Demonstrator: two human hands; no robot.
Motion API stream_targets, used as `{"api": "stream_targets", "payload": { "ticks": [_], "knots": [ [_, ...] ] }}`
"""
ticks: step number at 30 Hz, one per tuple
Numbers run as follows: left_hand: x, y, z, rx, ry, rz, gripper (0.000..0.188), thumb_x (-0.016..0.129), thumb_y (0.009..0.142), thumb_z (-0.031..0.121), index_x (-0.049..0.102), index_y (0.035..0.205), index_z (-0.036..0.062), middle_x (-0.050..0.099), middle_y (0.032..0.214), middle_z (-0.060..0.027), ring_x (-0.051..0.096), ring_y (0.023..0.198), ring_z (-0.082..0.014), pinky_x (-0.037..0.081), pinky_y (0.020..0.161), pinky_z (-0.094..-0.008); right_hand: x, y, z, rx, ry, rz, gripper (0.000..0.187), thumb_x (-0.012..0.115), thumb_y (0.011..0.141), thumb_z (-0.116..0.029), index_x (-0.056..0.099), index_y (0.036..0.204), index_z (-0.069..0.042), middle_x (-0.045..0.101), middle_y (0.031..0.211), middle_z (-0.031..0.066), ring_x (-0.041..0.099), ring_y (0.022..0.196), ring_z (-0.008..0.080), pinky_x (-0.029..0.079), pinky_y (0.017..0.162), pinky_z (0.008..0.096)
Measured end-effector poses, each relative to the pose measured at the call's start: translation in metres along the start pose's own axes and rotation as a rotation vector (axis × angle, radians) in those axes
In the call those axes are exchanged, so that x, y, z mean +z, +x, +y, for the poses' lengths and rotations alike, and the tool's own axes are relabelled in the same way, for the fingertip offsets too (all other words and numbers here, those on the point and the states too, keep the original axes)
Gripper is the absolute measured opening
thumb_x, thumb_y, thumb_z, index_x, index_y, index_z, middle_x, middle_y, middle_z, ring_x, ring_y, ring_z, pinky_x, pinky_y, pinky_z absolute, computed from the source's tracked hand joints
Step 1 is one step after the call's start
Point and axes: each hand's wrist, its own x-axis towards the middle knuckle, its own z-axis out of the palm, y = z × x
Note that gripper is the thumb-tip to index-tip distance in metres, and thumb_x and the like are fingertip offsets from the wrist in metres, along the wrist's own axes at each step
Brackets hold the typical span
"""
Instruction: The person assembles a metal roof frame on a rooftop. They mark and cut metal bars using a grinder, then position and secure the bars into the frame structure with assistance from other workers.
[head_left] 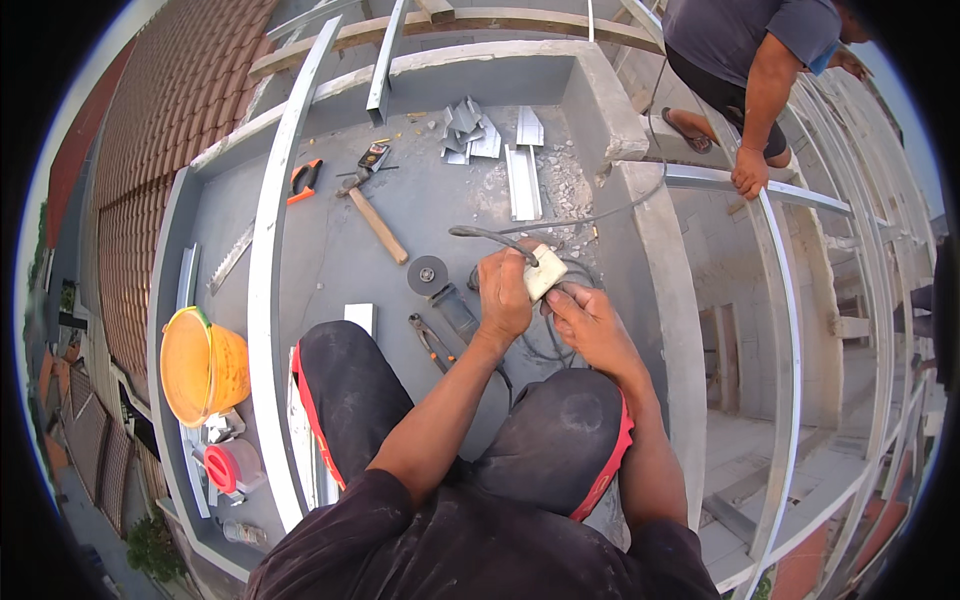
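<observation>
The left hand (505, 295) is curled shut around the near side of a white socket block (545, 270), a small pale rectangular box with a grey cable (490, 234) running out of its far end and looping back over the concrete slab (330, 250). The right hand (590, 325) lies just beside it, fingers half bent with the tips at the block's right edge; whether they grip it or only touch it cannot be told. The block is held above the slab's near right part, over a coil of dark cable (545, 345), close to the raised concrete edge (655, 270) on the right. Just left of the hands an angle grinder (440, 290) lies on the slab, and pliers (432, 342) lie nearer the knee.

At the slab's near left corner an orange bucket (200, 365) lies tipped on its side, mouth turned left; its contents do not show. A red-lidded round tin (228, 466) sits just below it. A hammer (372, 215) lies further off
</observation>
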Motion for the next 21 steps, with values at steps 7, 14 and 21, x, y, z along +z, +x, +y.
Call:
{"api": "stream_targets", "payload": {
  "ticks": [7,14,21],
  "knots": [
    [0.018,0.026,0.017,-0.206,-0.187,0.086,0.037,0.047,0.099,0.027,0.065,0.081,-0.0001,0.065,0.068,-0.0208,0.060,0.059,-0.0386,0.048,0.063,-0.0470,0.004,-0.019,-0.003,0.000,0.059,0.224,0.030,0.057,0.106,-0.031,0.057,0.089,-0.007,0.039,0.062,-0.0085,0.028,0.046,0.0006,0.021,0.043,0.0228],
    [-0.073,0.142,-0.066,-0.702,-0.670,0.272,0.074,0.029,0.103,0.055,0.068,0.078,-0.0023,0.068,0.074,-0.0241,0.070,0.075,-0.0249,0.055,0.078,-0.0446,-0.036,-0.135,0.084,0.107,0.051,0.465,0.030,0.063,0.099,-0.030,0.067,0.103,0.000,0.059,0.075,0.0010,0.052,0.062,0.0092,0.043,0.058,0.0245],
    [0.023,0.012,-0.014,-1.270,-1.278,-0.022,0.092,0.023,0.097,0.084,0.069,0.089,0.0050,0.068,0.077,-0.0083,0.065,0.066,-0.0162,0.054,0.060,-0.0337,-0.059,-0.078,0.110,-0.010,-0.357,0.511,0.071,0.063,0.099,-0.043,0.043,0.151,0.002,0.048,0.149,0.0258,0.048,0.141,0.0294,0.047,0.107,0.0381]
  ]
}}
